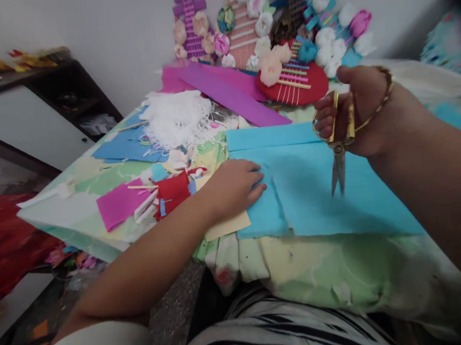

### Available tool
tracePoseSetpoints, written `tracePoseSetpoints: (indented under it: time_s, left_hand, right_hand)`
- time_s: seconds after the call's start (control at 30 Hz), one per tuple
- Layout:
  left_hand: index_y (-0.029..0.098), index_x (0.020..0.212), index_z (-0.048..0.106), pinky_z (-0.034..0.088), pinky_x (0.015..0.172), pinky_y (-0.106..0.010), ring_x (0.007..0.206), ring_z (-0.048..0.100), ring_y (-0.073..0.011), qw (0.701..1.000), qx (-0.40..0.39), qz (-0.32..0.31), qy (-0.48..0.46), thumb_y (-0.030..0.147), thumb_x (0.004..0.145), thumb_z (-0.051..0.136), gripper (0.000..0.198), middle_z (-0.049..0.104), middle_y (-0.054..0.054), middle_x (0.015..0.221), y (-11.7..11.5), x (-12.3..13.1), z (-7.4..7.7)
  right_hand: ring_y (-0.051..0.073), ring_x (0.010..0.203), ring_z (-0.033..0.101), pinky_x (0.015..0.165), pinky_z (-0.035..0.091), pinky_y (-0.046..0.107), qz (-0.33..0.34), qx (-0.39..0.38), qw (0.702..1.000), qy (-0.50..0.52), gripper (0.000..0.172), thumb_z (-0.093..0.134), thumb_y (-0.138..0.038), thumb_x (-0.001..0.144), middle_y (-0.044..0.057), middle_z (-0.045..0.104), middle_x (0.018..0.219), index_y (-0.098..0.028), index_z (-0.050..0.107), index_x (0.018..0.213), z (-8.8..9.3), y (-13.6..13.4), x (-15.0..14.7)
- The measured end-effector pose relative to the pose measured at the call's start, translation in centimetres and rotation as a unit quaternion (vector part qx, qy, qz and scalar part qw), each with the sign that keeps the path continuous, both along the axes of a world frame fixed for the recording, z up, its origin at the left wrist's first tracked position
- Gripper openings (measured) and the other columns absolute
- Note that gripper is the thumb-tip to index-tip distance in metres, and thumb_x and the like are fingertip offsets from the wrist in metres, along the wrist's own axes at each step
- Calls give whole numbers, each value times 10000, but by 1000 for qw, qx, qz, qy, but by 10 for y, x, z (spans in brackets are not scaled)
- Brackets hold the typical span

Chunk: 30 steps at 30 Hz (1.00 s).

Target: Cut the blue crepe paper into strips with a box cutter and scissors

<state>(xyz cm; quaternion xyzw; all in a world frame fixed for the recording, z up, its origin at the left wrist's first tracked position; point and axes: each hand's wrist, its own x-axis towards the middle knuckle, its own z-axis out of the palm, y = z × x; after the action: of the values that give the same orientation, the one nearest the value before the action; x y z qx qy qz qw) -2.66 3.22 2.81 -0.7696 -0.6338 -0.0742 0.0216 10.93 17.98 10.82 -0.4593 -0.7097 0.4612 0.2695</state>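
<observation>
A bright blue sheet (316, 203), like crepe paper or thin felt, lies flat in front of me with a fold line along its far side. An uneven cut runs up from its near edge, leaving a narrower part on the left. My left hand (237, 185) rests palm down on that left part, fingers stretched out. Above the right part, my right hand (363, 103) holds gold-handled scissors (338, 166), fingers through the loops. Their blades point down, slightly parted and apart from the sheet.
Magenta and purple sheets (234, 92) lie behind the blue one. Beside them are a heap of white yarn (178, 115), blue sheets (128, 140) and red scraps (172, 190). Guitar-shaped crafts with paper flowers (243, 28) lean on the wall. A cabinet (22, 119) stands left.
</observation>
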Motion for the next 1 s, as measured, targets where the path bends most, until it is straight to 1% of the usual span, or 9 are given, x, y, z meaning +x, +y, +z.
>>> tracePoseSetpoints:
  time_s: [0.07, 0.1, 0.17, 0.23, 0.33, 0.43, 0.63, 0.8, 1.0]
  left_hand:
    - [147, 1018, 632, 405, 874, -358, 988, 556, -219, 1000, -11, -3, 15, 342, 894, 403, 325, 614, -86, 1061, -6, 2, 11]
    - [146, 1005, 631, 418, 848, -357, 954, 566, -222, 999, -23, 1, 26, 358, 885, 419, 324, 622, -86, 1024, -10, 3, 16]
    - [131, 994, 623, 422, 836, -380, 940, 567, -248, 997, -54, 10, 50, 426, 845, 472, 363, 623, -101, 1004, -22, 6, 23]
    - [131, 1135, 558, 382, 908, -409, 1063, 515, -282, 995, -84, 0, 55, 529, 792, 512, 527, 570, -128, 1157, -35, 9, 23]
    - [167, 1336, 369, 282, 991, -487, 1248, 344, -347, 989, -126, 24, 68, 633, 751, 495, 758, 361, -142, 1389, -55, 10, 12]
    - [225, 1370, 309, 226, 1006, -531, 1293, 266, -360, 985, -132, 79, 80, 643, 779, 438, 736, 265, -129, 1441, -70, 8, 2]
    - [216, 1271, 461, 175, 1035, -551, 1272, 316, -325, 982, -125, 117, 75, 547, 841, 396, 547, 414, -90, 1365, -86, 0, 5]
    - [164, 1303, 418, 135, 1072, -494, 1311, 261, -284, 990, -81, 98, 58, 592, 846, 347, 630, 322, -120, 1417, -76, 11, 11]
    - [102, 1382, 260, 83, 1077, -492, 1355, 102, -293, 995, -87, 46, 12, 682, 831, 194, 803, 165, -168, 1460, -51, 38, 5]
  right_hand:
    - [49, 459, 377, 506, 344, 265, -2, -99, 995, 15, 476, 165, -448, 873, -31, 379, 515, -167, 443, 607, 3, 10, 11]
    - [60, 459, 373, 509, 340, 272, 9, -97, 995, -17, 458, 209, -473, 863, -35, 366, 504, -166, 454, 626, 2, 15, 17]
    - [85, 476, 390, 516, 325, 282, 65, 74, 980, -172, 360, 394, -485, 809, -25, 401, 504, -178, 467, 637, -6, 22, 30]
    - [124, 518, 429, 530, 318, 297, 170, 214, 898, -344, 429, 462, -592, 731, 12, 468, 526, -185, 475, 597, -17, 26, 40]
    - [157, 552, 464, 517, 310, 292, 227, 266, 828, -439, 421, 434, -604, 734, 48, 558, 614, -197, 489, 644, -32, 24, 48]
    - [177, 602, 509, 511, 312, 280, 249, 302, 816, -427, 382, 427, -581, 747, 60, 597, 702, -203, 477, 719, -46, 21, 49]
    - [249, 774, 574, 573, 352, 304, 286, 370, 776, -424, 391, 498, -558, 714, 98, 619, 885, -187, 484, 838, -66, 20, 54]
    - [230, 678, 573, 520, 322, 303, 297, 364, 763, -444, 368, 467, -559, 743, 77, 621, 797, -196, 510, 788, -55, 17, 47]
    - [249, 768, 592, 554, 349, 306, 263, 441, 782, -355, 408, 496, -572, 737, 108, 646, 840, -177, 549, 828, -45, 16, -15]
